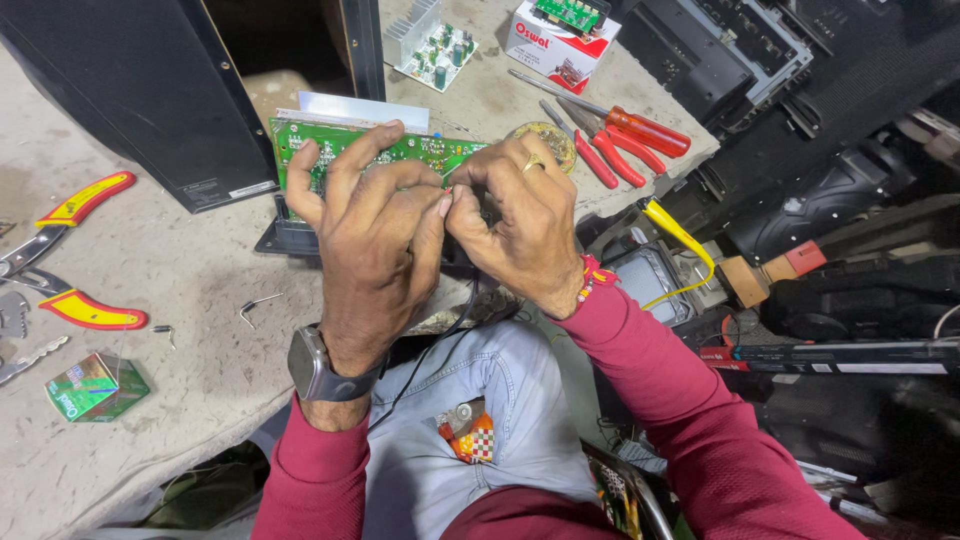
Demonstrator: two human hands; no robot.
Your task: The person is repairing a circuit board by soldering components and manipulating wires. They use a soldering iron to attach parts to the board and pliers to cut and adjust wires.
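The left hand (pixel 375 225) and the right hand (pixel 520 225) meet fingertip to fingertip above the near edge of a green rectangular printed circuit board (pixel 345 150), both curled shut and pinching at something between them; what they pinch is hidden behind the fingers. The board lies just beyond the knuckles, its long axis running left to right, and the left hand covers more of it. A thin black wire (pixel 440 345) drops from under the hands toward the lap. A black speaker cabinet (pixel 140 90) stands at the far left, yellow-and-red handled pliers (pixel 75 255) lie on the grey concrete slab (pixel 190 290), and red-handled cutters (pixel 600 150) rest just right of the board.
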